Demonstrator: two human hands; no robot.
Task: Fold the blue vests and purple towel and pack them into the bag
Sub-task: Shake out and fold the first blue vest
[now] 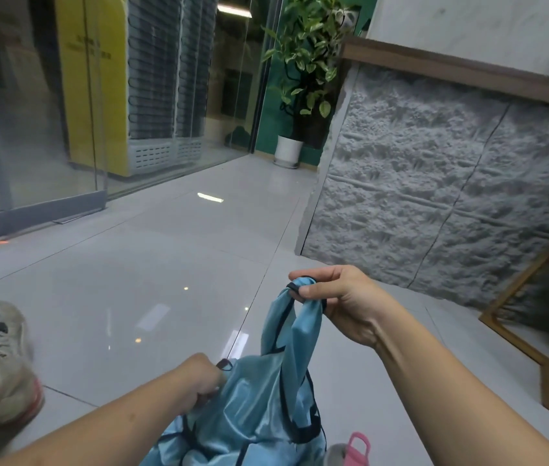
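A shiny light-blue vest with dark trim hangs in front of me at the bottom middle of the head view. My right hand pinches one shoulder strap and holds it up. My left hand grips the vest's other edge lower down, fingers curled into the cloth. The lower part of the vest runs out of the frame. A pink and grey object shows at the bottom edge; whether it belongs to the bag I cannot tell. No purple towel is in view.
My shoe rests on the glossy grey tile floor at the left. A grey stone-textured counter stands to the right, with a wooden frame beside it. A potted plant and glass wall stand farther back.
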